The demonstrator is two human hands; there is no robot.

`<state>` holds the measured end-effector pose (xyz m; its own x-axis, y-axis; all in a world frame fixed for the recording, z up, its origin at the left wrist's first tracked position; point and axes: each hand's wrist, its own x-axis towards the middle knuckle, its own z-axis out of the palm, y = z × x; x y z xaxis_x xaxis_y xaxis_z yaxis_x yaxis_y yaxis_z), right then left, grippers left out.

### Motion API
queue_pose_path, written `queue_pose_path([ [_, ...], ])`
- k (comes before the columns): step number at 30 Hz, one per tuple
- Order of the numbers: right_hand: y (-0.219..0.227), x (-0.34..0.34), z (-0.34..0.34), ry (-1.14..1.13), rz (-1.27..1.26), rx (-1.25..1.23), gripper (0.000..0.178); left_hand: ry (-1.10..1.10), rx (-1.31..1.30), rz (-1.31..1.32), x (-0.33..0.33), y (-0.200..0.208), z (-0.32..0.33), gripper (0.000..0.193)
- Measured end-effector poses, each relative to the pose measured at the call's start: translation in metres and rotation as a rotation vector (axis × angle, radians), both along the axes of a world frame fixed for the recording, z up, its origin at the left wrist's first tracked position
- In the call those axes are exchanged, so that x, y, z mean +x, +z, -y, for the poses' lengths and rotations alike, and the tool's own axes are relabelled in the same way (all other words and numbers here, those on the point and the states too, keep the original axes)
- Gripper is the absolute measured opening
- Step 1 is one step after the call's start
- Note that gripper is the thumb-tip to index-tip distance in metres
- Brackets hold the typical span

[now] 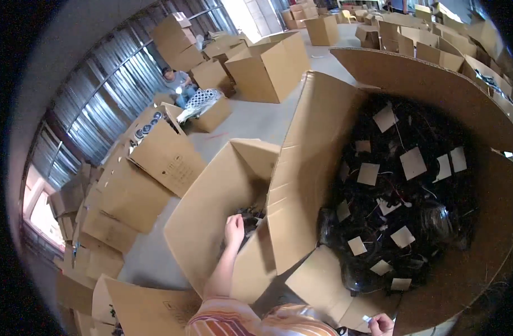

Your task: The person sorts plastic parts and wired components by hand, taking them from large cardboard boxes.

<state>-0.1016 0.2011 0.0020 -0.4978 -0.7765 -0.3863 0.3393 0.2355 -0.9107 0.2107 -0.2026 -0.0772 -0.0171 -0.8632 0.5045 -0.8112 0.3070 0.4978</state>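
Note:
My left hand (pixel 234 231) reaches down into an open cardboard box (pixel 197 224), fingers curled closed. Whatever it may grip is hidden; dark tangled pieces (pixel 251 219) lie right beside it at the bottom of that box. Low in the view, near the front of a bigger carton, my right hand (pixel 383 325) pinches a small white and light-blue piece (pixel 367 318). The bigger carton (pixel 315 145) on the right holds a mass of black items (pixel 402 140) with thin wires, and several square cardboard tags (pixel 413 163) lie among them.
Cardboard boxes (pixel 169 159) line the left side along a corrugated metal wall (pixel 113 89). A person (pixel 179 83) sits farther back beside a box of patterned material (pixel 203 102). A large carton (pixel 270 67) stands mid-floor, and more open boxes (pixel 418 42) crowd the far right.

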Motion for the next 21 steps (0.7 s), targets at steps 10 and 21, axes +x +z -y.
queue_pose_path([
  [10,0.019,0.004,0.013,-0.027,-0.107,0.182,0.017,-0.897,-0.223,-0.263,-0.252,0.132,-0.082,0.022],
  [21,0.021,0.004,-0.001,0.058,-0.161,0.028,0.007,-0.887,-0.286,0.466,-0.364,0.081,-0.02,0.024],
])
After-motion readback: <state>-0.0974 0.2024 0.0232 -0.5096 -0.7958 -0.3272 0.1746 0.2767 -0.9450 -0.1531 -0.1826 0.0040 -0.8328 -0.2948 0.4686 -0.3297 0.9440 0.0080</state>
